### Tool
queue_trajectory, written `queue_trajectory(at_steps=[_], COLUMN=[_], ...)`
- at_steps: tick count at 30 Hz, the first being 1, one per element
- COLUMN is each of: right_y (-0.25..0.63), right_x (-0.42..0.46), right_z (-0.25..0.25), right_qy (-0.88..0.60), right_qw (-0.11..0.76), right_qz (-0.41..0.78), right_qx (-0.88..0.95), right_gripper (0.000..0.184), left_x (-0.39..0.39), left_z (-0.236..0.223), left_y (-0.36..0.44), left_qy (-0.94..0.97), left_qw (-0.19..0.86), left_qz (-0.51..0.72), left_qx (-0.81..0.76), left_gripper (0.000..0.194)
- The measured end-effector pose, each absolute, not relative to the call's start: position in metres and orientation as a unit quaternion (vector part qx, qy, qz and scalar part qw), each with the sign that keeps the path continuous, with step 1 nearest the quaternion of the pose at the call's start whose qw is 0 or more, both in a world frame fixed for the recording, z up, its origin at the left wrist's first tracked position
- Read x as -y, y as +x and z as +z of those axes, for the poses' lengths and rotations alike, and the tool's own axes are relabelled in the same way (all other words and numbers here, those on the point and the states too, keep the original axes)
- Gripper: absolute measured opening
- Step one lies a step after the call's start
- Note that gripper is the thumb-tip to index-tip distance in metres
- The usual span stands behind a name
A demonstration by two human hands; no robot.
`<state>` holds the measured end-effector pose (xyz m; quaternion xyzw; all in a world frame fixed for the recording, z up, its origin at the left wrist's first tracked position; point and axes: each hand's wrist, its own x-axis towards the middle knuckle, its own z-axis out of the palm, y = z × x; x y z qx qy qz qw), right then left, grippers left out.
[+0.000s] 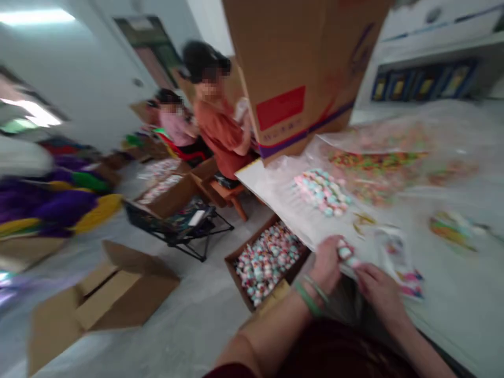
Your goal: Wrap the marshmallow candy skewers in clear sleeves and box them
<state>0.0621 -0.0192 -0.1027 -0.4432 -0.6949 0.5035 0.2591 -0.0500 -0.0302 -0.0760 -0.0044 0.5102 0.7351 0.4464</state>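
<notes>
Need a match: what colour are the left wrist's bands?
Thin green wrist bands, best in the head view.

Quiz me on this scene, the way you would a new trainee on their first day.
1. True or false: the left hand wears green bands at the wrist.
2. What fills the open cardboard box nearest the left hand?
A. pastel sweets
B. feathers
C. books
3. What colour is the top worn by the nearer co-worker?

Key: 1. True. 2. A. 3. Orange.
</notes>
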Motion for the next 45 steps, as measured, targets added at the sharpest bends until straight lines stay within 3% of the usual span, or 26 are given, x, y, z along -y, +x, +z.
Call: queue_trajectory(at_steps=[5, 11, 14, 19, 23, 26, 29, 31, 34, 39, 45], right_y=[0.051, 0.074, 0.102, 0.130, 0.132, 0.132, 0.132, 0.133, 0.136, 0.125, 0.103], right_x=[0.004, 0.004, -0.015, -0.057, -0.063, -0.060, -0.055, -0.052, -0.046, -0.034, -0.018], right_z=[-0.111, -0.088, -0.084, -0.102, -0.111, -0.110, -0.107, -0.104, -0.096, -0.076, -0.082], right_qy=[-0.497, -0.483, -0.493, -0.566, -0.568, -0.559, -0.550, -0.537, -0.505, -0.449, -0.464], right_qw=[0.259, 0.265, 0.336, 0.409, 0.431, 0.442, 0.449, 0.454, 0.468, 0.466, 0.438], right_qz=[0.545, 0.595, 0.583, 0.554, 0.552, 0.557, 0.564, 0.571, 0.579, 0.594, 0.621], right_qx=[0.623, 0.586, 0.552, 0.453, 0.432, 0.426, 0.420, 0.424, 0.437, 0.478, 0.454], right_gripper=[0.020, 0.019, 0.017, 0.020, 0.021, 0.020, 0.020, 0.019, 0.018, 0.020, 0.020], left_x=[0.002, -0.006, -0.011, -0.027, -0.043, -0.049, -0.048, -0.045, -0.040, -0.027, -0.009], left_z=[-0.101, -0.076, -0.071, -0.087, -0.095, -0.094, -0.092, -0.091, -0.088, -0.070, -0.061], left_y=[-0.064, -0.070, -0.061, -0.019, -0.003, -0.009, -0.021, -0.028, -0.032, -0.019, -0.014], left_qy=[-0.003, 0.085, 0.255, 0.561, 0.612, 0.586, 0.527, 0.498, 0.454, 0.309, 0.265], left_qw=[0.515, 0.535, 0.413, 0.182, 0.126, 0.151, 0.201, 0.224, 0.275, 0.464, 0.520], left_qz=[0.697, 0.656, 0.605, 0.310, 0.224, 0.202, 0.221, 0.267, 0.391, 0.596, 0.623], left_qx=[-0.499, -0.525, -0.631, -0.746, -0.748, -0.770, -0.796, -0.794, -0.752, -0.577, -0.521], left_gripper=[0.017, 0.036, 0.032, 0.037, 0.047, 0.036, 0.021, 0.020, 0.026, 0.021, 0.024])
